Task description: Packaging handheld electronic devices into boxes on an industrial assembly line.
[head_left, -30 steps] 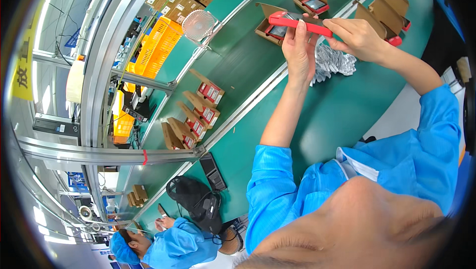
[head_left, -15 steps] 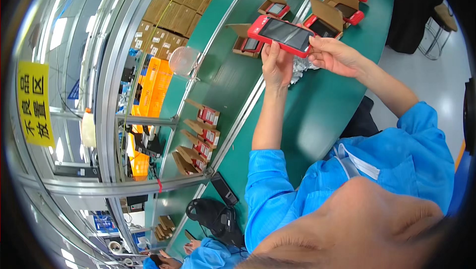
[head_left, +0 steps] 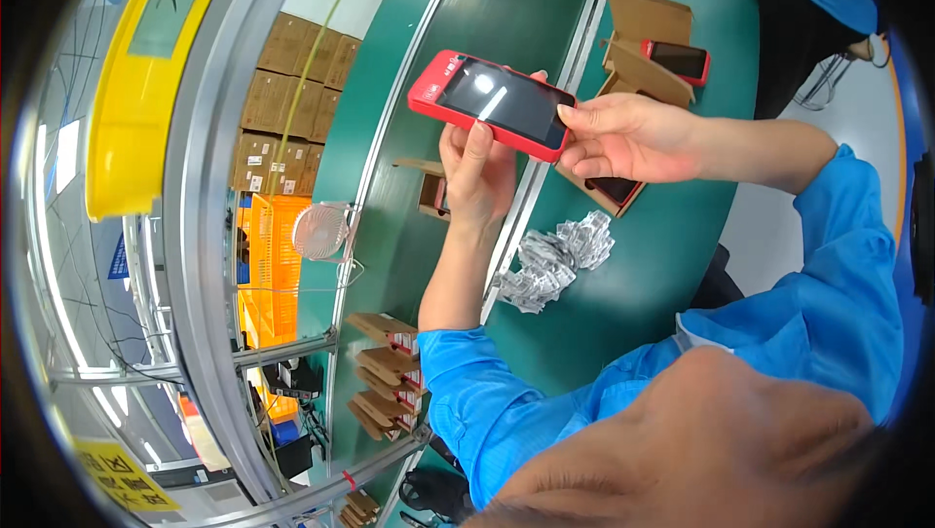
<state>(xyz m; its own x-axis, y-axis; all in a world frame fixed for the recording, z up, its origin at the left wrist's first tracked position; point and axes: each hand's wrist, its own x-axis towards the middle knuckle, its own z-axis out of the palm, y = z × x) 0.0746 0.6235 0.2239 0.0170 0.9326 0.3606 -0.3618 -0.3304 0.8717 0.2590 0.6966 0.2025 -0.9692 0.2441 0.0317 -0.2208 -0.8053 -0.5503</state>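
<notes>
A red handheld terminal (head_left: 502, 104) with a dark glass screen is held up above the green bench, tilted. My left hand (head_left: 479, 172) grips it from below, its thumb on the near edge. At its right end, my right hand (head_left: 633, 133) pinches the corner, thumb by the screen. Underneath my right hand is an opened cardboard box (head_left: 623, 205) with a dark-screened device inside, partly hidden. Beyond it stand open box flaps (head_left: 651, 21) beside another red terminal (head_left: 679, 60). A heap of small silvery-white packets (head_left: 555, 260) lies on the bench, nearer to me.
On the left strip are a small open box (head_left: 425, 193) and a row of open boxes with red contents (head_left: 388, 372). A clear round fan (head_left: 321, 231), an orange crate (head_left: 268, 255) and stacked cartons (head_left: 282, 99) stand further left. A metal frame post (head_left: 209, 187) rises nearby.
The view has shifted, so the surroundings sit differently in it. Both hands still hold the red terminal, whose screen now catches a bright reflection. More of the packet heap shows.
</notes>
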